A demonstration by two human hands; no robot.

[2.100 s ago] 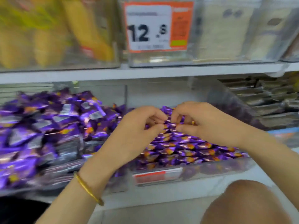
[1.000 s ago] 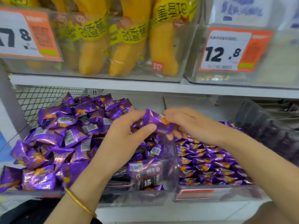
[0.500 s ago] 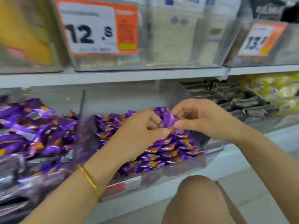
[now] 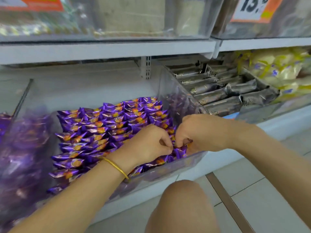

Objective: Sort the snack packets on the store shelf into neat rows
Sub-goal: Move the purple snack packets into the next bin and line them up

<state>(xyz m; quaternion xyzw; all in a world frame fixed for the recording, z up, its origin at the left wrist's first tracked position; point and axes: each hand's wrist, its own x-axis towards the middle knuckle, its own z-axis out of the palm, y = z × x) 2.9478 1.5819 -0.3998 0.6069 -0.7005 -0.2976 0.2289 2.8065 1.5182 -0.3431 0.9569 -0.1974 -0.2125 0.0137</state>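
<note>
Small purple snack packets (image 4: 107, 126) with orange spots lie in neat overlapping rows inside a clear plastic bin (image 4: 168, 172) on the lower shelf. My left hand (image 4: 148, 145) and my right hand (image 4: 200, 132) meet low over the bin's front right corner. Both pinch one purple packet (image 4: 180, 151) between fingertips, pressed down among the front rows. A gold bangle circles my left wrist. The packets under my hands are hidden.
To the left stands a bin with a loose heap of purple packets (image 4: 21, 148). Dark grey bars (image 4: 223, 91) fill the bin to the right, yellowish bags (image 4: 277, 71) beyond. An upper shelf (image 4: 107, 49) with clear bins hangs overhead. My knee (image 4: 183, 207) is below, over tiled floor.
My hands have dropped with the purple packet from above the pile down into the front right rows of the bin. The view has swung right and downward.
</note>
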